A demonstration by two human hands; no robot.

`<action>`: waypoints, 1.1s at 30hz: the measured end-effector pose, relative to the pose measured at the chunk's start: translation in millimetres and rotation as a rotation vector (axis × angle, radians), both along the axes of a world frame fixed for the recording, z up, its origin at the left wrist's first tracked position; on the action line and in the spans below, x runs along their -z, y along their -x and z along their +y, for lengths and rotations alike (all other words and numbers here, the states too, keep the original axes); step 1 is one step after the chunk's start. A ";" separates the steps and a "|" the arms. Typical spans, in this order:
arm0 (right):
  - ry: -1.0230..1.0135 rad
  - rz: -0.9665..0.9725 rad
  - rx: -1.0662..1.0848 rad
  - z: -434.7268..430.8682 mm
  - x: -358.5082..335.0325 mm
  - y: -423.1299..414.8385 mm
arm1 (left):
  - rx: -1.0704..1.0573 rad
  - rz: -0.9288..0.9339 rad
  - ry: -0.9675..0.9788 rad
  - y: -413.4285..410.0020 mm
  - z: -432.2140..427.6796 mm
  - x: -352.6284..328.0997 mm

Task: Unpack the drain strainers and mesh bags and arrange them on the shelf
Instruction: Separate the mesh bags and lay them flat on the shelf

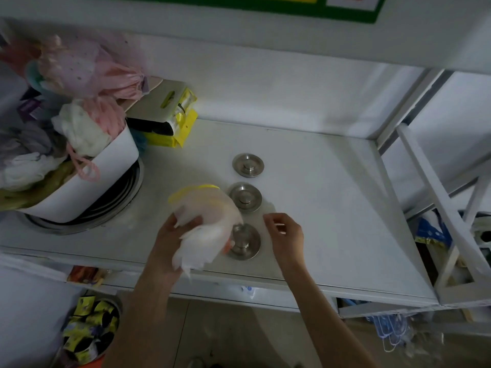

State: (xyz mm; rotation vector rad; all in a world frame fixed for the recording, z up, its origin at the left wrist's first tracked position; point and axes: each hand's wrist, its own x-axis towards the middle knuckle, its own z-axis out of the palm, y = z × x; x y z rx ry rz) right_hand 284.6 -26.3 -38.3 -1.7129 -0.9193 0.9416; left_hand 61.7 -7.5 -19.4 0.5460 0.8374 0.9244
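Note:
Three round steel drain strainers lie in a row on the white shelf (332, 197): the far one (248, 165), the middle one (245, 197) and the near one (245, 242). My left hand (170, 235) grips a white mesh bag with a yellow rim (204, 216), held just above the shelf. The bag covers the left edge of the near strainer. My right hand (287, 235) hovers right of the near strainer, fingers loosely curled, holding nothing.
A white tub (106, 176) stuffed with pink, white and grey mesh bags sits on stacked metal rings at the left. Yellow packets (172, 120) lie behind it. A white rack frame (435, 208) borders the shelf's right end. Packets fill a bowl (90, 328) below.

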 end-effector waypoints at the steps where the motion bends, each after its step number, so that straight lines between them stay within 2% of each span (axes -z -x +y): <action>1: 0.057 0.195 -0.018 -3.1 -9.9 -1.3 | -0.100 0.066 0.026 -6.2 -3.1 4.6; 2: 0.136 0.414 -0.042 -10.2 -19.0 -8.2 | -0.188 0.219 -0.014 -22.3 -11.8 -9.9; 4: 0.299 0.736 -0.118 -21.0 -36.0 -13.7 | -0.252 0.162 -0.113 -47.7 -21.2 -21.8; 5: 0.338 0.812 -0.167 -23.1 -42.9 -13.1 | -0.276 0.163 -0.136 -55.4 -20.1 -15.4; 7: 0.281 0.845 -0.225 -25.3 -49.6 -11.8 | -0.274 0.326 -0.183 -73.5 -21.6 -20.0; 9: 0.124 0.811 -0.252 -25.7 -52.4 -14.1 | -0.228 0.484 -0.270 -85.0 -25.0 -15.4; 12: 0.002 0.676 -0.217 -27.3 -56.1 -21.6 | -0.173 0.513 -0.262 -95.4 -31.5 -12.1; 18: 0.019 0.386 -0.128 -21.3 -57.2 -39.1 | -0.002 0.466 -0.227 -99.7 -28.8 -6.3; 22: 0.223 0.307 -0.208 -11.2 -63.8 -61.8 | 0.105 0.481 -0.296 -101.8 -30.2 -3.4; 24: 0.317 0.346 -0.256 -8.6 -60.3 -71.6 | 0.099 0.486 -0.295 -103.4 -30.7 -1.2; 27: 0.369 0.568 -0.333 -4.5 -52.7 -83.3 | 0.102 0.480 -0.271 -105.3 -28.8 2.8; 29: 0.399 0.587 -0.402 -1.9 -49.5 -89.1 | 0.102 0.472 -0.236 -108.1 -27.7 1.6; 31: 0.377 0.449 -0.402 -1.8 -50.4 -90.5 | 0.084 0.471 -0.194 -111.0 -26.6 2.0; 33: 0.199 0.140 -0.298 0.8 -48.1 -90.2 | 0.060 0.466 -0.158 -113.8 -26.8 2.6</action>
